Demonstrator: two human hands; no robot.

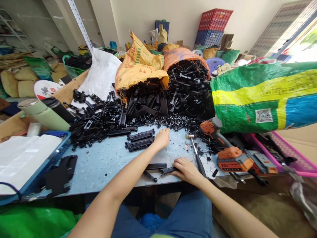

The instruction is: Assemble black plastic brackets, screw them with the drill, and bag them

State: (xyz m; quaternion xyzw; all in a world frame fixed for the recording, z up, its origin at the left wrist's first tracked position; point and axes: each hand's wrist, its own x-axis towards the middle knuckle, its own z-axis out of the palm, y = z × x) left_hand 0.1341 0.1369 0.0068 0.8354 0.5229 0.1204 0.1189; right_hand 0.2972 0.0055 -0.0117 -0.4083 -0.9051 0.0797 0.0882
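My left hand (162, 138) reaches forward over the blue table (104, 162), fingers curled down among small black bits at the edge of the heap of black plastic parts (138, 109). Whether it grips anything is hidden. Two stacked black plastic strips (140, 139) lie just left of it. My right hand (185, 169) rests near the table's front edge, fingers closed on the end of a black plastic strip piece (167, 170) that lies flat; another black strip (156, 166) lies beside it.
An orange cordless drill (224, 145) and a hammer (196, 153) lie right of my right hand. Orange sacks (141, 67) spill parts at the back. A green-yellow woven sack (264, 96) fills the right. A green flask (43, 114) and blue basket (44, 162) stand left.
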